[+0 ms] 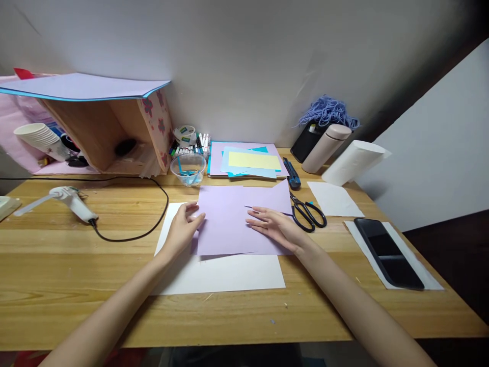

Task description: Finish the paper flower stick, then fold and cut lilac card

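Observation:
A lilac sheet of paper (229, 219) lies on a white sheet (225, 275) at the middle of the wooden desk (76, 275). My left hand (183, 229) rests on the lilac sheet's left edge, fingers curled lightly against it. My right hand (277, 228) lies flat on the sheet's right part, fingers stretched out and apart. The sheet's upper right corner sticks up in a point, and a thin dark line runs by my right fingertips.
Black scissors (307, 214) and a blue utility knife (292, 174) lie right of the sheet. A stack of coloured paper (248, 162), a clear bowl (188, 168), markers, a glue gun (74, 201) with its cable, a phone (387, 252), a bottle (325, 148) and a wooden box (103, 132) surround it.

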### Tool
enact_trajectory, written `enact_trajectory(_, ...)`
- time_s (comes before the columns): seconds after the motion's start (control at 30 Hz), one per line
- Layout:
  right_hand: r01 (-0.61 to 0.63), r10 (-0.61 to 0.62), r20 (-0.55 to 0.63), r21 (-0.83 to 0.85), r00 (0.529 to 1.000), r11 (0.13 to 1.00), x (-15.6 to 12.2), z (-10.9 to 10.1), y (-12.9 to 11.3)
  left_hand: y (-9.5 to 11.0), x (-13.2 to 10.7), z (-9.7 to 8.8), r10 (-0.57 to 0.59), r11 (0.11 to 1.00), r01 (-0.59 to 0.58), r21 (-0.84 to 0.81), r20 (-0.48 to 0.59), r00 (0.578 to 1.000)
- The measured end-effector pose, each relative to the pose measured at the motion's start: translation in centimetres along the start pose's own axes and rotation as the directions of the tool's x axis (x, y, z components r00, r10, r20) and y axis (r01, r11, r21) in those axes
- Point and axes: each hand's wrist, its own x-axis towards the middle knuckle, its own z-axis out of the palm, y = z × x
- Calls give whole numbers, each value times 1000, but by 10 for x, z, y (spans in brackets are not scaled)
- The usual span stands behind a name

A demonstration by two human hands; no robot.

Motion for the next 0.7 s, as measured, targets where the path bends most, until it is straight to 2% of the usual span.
enact_trajectory(0.1,43,-43,23,-31,999,999,2,3,4,-2,-1,2,8,999,-7,-53,31,999)
enact_trajectory(0.2,69,-64,42,-119,997,991,3,6,8,1,-3,1,94,994,-99,40,109,990)
enact_trajectory(0.3,82,-74,44,-229,996,970,5,5,10,8,-6,-3,169,978,-181,103,115,979)
enact_trajectory(0.4,138,-133,38,-375,990,917,8,1,11,16,-10,-6,242,965,-251,73,113,964)
enact_trajectory(0.5,204,-225,16,-492,974,846,12,-3,15,20,-13,-6,345,937,-350,21,116,931)
enact_trajectory(0.6,234,-290,-38,-497,956,836,16,-4,19,21,-15,-5,408,913,-408,-31,112,906)
enact_trajectory(0.7,259,-332,-76,-475,940,841,17,-4,20,20,-16,-6,427,903,-420,-88,88,900)
